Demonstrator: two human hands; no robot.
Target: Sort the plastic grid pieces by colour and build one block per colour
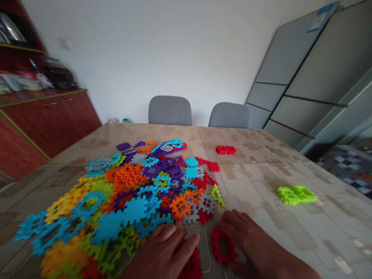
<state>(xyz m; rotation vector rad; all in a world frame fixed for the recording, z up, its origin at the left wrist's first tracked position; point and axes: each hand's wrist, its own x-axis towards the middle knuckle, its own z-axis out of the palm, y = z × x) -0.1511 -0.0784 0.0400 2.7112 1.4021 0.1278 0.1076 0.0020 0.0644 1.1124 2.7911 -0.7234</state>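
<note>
At the bottom of the view, my right hand point(242, 236) grips a red frame-like interlocking building tile point(223, 248), fingers over its far edge and thumb at its near edge. My left hand point(165, 250) is curled beside it at the edge of the pile, with another red notched tile point(194, 267) under its thumb; the fingers' undersides are hidden. To the left spreads a large heap of flat notched tiles: blue ones point(136, 209), orange ones point(126, 178), yellow ones point(62, 205) and purple ones point(171, 166). Grey window tiles point(207, 203) lie just ahead of my hands.
A red tile stack point(226, 150) stands apart at the back right, and a lime-green group point(296, 193) lies at the right. The patterned table point(252, 170) reaches two grey chairs point(170, 110) by the wall. A red-brown cabinet point(55, 116) is left, a grey fridge-like unit point(308, 85) right.
</note>
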